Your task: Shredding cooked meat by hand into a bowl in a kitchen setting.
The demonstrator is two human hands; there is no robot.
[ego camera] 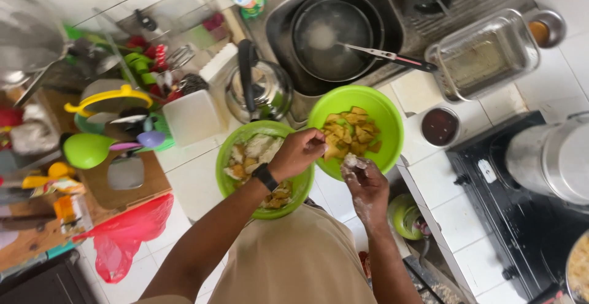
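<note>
Two bright green bowls stand side by side on the white tiled counter. The right bowl (383,111) holds yellow-brown food pieces (351,133). The left bowl (228,157) holds pale floured pieces and some brown ones. My left hand (299,152), with a black watch on the wrist, reaches over the left bowl and pinches a yellow piece at the near rim of the right bowl. My right hand (366,186), dusted with white flour, is just below that rim, with its fingertips closed on a small white floury lump (353,160).
A sink (392,28) behind the bowls holds a dark pan and a spatula. A metal kettle (257,89), a white container (193,117), a glass dish (485,55) and a small dark bowl (440,126) stand around. A black stove with a steel pot (549,157) is right; a red bag (126,233) hangs left.
</note>
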